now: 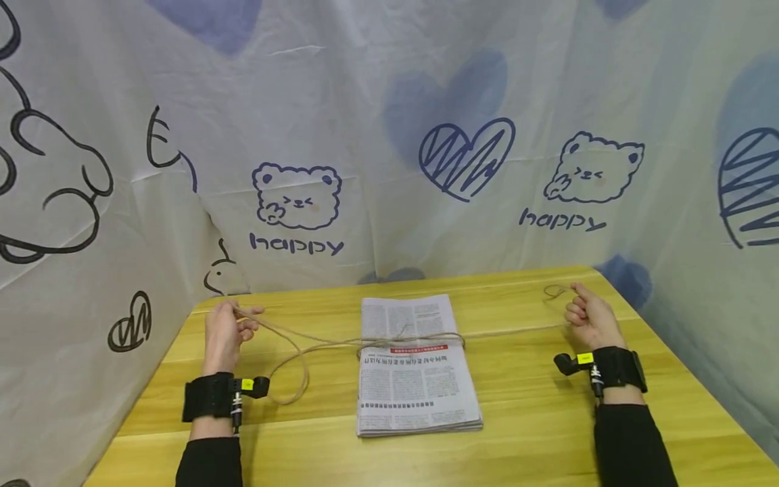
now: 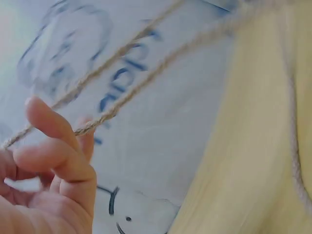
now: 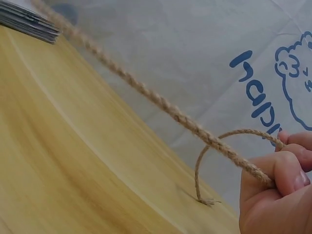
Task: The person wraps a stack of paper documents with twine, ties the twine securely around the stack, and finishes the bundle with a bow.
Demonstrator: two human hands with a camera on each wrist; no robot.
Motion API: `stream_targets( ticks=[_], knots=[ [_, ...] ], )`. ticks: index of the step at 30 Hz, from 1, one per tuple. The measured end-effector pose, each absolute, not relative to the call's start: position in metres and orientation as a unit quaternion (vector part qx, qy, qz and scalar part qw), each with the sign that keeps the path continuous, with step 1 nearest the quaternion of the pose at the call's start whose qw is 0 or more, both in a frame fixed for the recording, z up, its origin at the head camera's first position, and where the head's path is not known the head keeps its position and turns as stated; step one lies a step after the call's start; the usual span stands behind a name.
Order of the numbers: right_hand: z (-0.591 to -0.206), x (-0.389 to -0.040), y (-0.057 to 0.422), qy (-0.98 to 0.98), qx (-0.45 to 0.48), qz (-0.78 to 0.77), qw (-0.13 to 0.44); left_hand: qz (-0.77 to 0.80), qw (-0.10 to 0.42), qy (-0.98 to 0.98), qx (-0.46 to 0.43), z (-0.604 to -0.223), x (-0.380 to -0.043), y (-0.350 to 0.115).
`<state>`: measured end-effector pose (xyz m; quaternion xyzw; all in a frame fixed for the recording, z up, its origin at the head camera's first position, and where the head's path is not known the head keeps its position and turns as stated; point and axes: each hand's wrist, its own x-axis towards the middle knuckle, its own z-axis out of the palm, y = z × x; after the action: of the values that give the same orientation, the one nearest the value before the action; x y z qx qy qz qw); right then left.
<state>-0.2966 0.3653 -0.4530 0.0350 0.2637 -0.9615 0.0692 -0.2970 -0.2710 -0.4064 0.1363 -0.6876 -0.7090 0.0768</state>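
A stack of folded newspapers (image 1: 420, 389) lies flat in the middle of the table, with brown twine (image 1: 331, 345) running across its upper half. To the left, my left hand (image 1: 222, 335) holds two strands of the twine, which pass between its bent fingers (image 2: 53, 156) in the left wrist view. A slack loop of twine (image 1: 306, 375) hangs between that hand and the stack. Out to the right, my right hand (image 1: 595, 319) grips the other stretch, drawn straight from the stack. Past its curled fingers, a short frayed twine end (image 3: 199, 178) curls down in the right wrist view.
The yellow wood-grain table (image 1: 517, 433) carries the stack. A pale curtain (image 1: 377, 135) printed with hearts and bears hangs behind the table's far edge and along both sides. Each wrist wears a black strap (image 1: 209, 396) with a small camera.
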Motion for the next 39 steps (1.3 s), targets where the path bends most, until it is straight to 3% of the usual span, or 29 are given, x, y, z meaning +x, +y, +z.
stream_targets(
  ticks=[5, 8, 13, 20, 27, 34, 39],
  knots=[
    [-0.453, -0.297, 0.366, 0.260, 0.031, -0.962, 0.071, -0.718, 0.101, -0.661, 0.194, -0.408, -0.294, -0.289],
    [-0.454, -0.297, 0.366, 0.268, 0.034, -0.960, 0.067, -0.568, 0.055, -0.801, 0.181, -0.416, -0.293, -0.290],
    [-0.457, -0.298, 0.366, 0.260, 0.031, -0.963, 0.068, -0.346, -0.021, -0.935, 0.077, -0.423, -0.297, -0.281],
    [-0.457, -0.296, 0.361, 0.261, 0.027, -0.963, 0.070, -0.251, 0.014, -0.967, 0.034, -0.424, -0.300, -0.237],
    [-0.456, -0.296, 0.357, 0.267, 0.031, -0.961, 0.071, -0.225, -0.005, -0.974, -0.002, -0.431, -0.300, -0.207],
    [-0.459, -0.300, 0.358, 0.267, 0.037, -0.960, 0.071, -0.196, 0.061, -0.969, -0.135, -0.436, -0.298, -0.184],
    [-0.458, -0.300, 0.357, 0.267, 0.038, -0.960, 0.072, -0.210, 0.013, -0.958, -0.195, -0.445, -0.297, -0.167]
  ],
)
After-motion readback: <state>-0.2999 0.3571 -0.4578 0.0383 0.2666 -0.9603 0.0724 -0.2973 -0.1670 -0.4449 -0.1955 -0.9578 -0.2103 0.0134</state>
